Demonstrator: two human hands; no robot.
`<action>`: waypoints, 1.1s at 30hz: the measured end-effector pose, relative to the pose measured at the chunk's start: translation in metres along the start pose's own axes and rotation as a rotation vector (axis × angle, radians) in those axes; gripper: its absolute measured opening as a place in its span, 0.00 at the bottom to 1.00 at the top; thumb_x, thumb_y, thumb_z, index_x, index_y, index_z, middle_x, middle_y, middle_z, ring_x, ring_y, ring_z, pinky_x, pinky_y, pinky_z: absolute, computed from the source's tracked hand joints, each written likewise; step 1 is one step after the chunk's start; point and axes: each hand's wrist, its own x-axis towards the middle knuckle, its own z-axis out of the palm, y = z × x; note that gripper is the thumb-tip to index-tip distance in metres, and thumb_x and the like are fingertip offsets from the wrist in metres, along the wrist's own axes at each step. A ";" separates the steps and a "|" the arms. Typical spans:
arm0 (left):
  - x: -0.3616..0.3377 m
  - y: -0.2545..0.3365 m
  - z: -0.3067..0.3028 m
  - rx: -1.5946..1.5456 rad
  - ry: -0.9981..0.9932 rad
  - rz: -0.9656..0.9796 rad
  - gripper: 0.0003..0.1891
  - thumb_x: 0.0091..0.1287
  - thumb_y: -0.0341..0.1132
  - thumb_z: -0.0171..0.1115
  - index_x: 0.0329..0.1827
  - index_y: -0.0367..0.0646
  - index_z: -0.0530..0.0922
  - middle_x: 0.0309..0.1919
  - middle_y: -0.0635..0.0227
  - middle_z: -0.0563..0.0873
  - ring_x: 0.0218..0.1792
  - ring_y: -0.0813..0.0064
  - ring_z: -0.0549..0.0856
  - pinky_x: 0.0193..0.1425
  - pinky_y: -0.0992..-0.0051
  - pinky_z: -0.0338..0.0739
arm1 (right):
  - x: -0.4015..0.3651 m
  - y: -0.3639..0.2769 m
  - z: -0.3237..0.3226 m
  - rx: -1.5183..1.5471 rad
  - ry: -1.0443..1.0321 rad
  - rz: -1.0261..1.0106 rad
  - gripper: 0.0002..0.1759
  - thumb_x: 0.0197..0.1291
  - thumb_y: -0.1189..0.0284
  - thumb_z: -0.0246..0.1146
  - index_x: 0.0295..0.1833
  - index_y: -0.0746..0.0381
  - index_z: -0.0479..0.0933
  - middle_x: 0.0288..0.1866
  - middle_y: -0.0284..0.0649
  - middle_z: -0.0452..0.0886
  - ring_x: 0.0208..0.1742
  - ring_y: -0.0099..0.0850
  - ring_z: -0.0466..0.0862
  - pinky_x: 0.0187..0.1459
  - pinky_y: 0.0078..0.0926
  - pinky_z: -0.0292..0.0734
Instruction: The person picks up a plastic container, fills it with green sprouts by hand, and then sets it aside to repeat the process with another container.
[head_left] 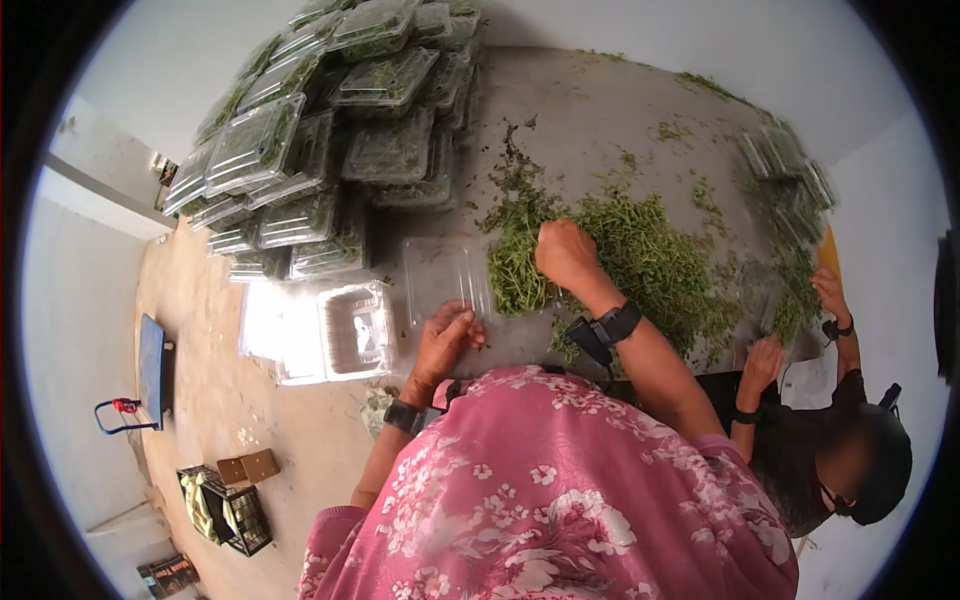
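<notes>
A heap of green leafy stems (655, 255) lies on the grey table in front of me. My right hand (568, 255) is closed at the heap's left part, with its fingers in the stems; the fingertips are mostly hidden. A clear plastic container (440, 275) lies just left of the heap. At its near edge is my left hand (448, 338), its fingers bent together and thumb across them. What it pinches, if anything, is too small to make out. Left of that hand rests a stack of clear clamshell boxes (355, 330), bright with glare.
Clamshells filled with greens (390, 150) form a tall stack at the back left. A smaller filled stack (785, 155) stands far right. A co-worker in a black cap (885, 465) handles greens there. A blue trolley (152, 375) and a black crate (235, 510) are on the floor.
</notes>
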 end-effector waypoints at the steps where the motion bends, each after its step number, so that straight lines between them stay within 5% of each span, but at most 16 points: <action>1: -0.001 0.000 0.000 0.000 0.000 0.002 0.16 0.70 0.35 0.56 0.54 0.34 0.70 0.32 0.61 0.83 0.30 0.75 0.83 0.35 0.78 0.78 | 0.002 0.003 -0.001 0.047 0.025 -0.005 0.05 0.47 0.77 0.60 0.26 0.68 0.79 0.31 0.55 0.80 0.26 0.54 0.80 0.31 0.47 0.79; 7: 0.002 -0.003 -0.001 -0.034 0.005 0.008 0.16 0.69 0.34 0.57 0.55 0.33 0.70 0.32 0.61 0.84 0.30 0.75 0.83 0.35 0.78 0.79 | -0.001 0.006 -0.031 0.289 -0.248 0.104 0.13 0.45 0.76 0.58 0.12 0.66 0.69 0.10 0.51 0.67 0.12 0.47 0.69 0.22 0.50 0.67; 10: 0.001 -0.003 -0.001 -0.040 0.011 0.016 0.17 0.69 0.35 0.57 0.55 0.33 0.70 0.32 0.61 0.84 0.30 0.75 0.83 0.35 0.78 0.79 | -0.007 0.015 -0.019 0.205 -0.337 0.050 0.14 0.48 0.75 0.58 0.15 0.67 0.65 0.11 0.49 0.61 0.12 0.38 0.64 0.20 0.42 0.62; 13: 0.000 -0.002 -0.001 -0.016 -0.001 0.032 0.17 0.69 0.35 0.57 0.55 0.32 0.70 0.32 0.60 0.84 0.30 0.75 0.83 0.35 0.78 0.79 | -0.012 0.018 -0.010 0.270 -0.286 0.060 0.15 0.49 0.75 0.59 0.14 0.68 0.67 0.11 0.49 0.65 0.13 0.40 0.70 0.22 0.42 0.66; 16: -0.001 0.000 0.000 0.023 0.022 0.026 0.18 0.69 0.35 0.57 0.55 0.32 0.70 0.33 0.60 0.84 0.30 0.75 0.83 0.35 0.78 0.79 | -0.013 0.012 -0.020 0.346 -0.219 0.038 0.13 0.52 0.73 0.64 0.21 0.69 0.73 0.17 0.54 0.74 0.22 0.52 0.79 0.26 0.47 0.73; 19: -0.002 0.003 0.003 0.015 0.034 0.010 0.18 0.69 0.36 0.57 0.55 0.33 0.70 0.33 0.60 0.84 0.30 0.75 0.84 0.35 0.78 0.79 | -0.018 0.003 -0.027 0.434 -0.042 0.028 0.05 0.54 0.76 0.62 0.33 0.67 0.76 0.23 0.47 0.78 0.25 0.46 0.79 0.31 0.41 0.74; 22: 0.000 0.000 0.000 0.002 0.030 0.007 0.17 0.69 0.36 0.57 0.55 0.33 0.70 0.33 0.61 0.84 0.31 0.75 0.83 0.35 0.78 0.79 | -0.015 -0.006 -0.023 0.356 -0.015 -0.053 0.09 0.56 0.77 0.61 0.42 0.67 0.73 0.34 0.51 0.79 0.34 0.48 0.81 0.36 0.41 0.75; 25: 0.001 0.000 0.000 0.002 0.016 0.000 0.17 0.69 0.35 0.57 0.55 0.34 0.70 0.33 0.61 0.83 0.31 0.75 0.83 0.36 0.78 0.78 | -0.016 -0.024 -0.015 0.193 -0.029 -0.056 0.04 0.53 0.79 0.61 0.34 0.67 0.74 0.44 0.51 0.78 0.44 0.52 0.80 0.42 0.46 0.77; 33: 0.000 0.002 0.001 0.008 0.007 0.008 0.16 0.69 0.36 0.57 0.54 0.34 0.71 0.34 0.62 0.83 0.31 0.75 0.83 0.36 0.78 0.78 | -0.004 -0.007 0.010 0.142 -0.179 -0.203 0.06 0.49 0.84 0.57 0.35 0.67 0.75 0.42 0.53 0.77 0.46 0.52 0.79 0.45 0.45 0.77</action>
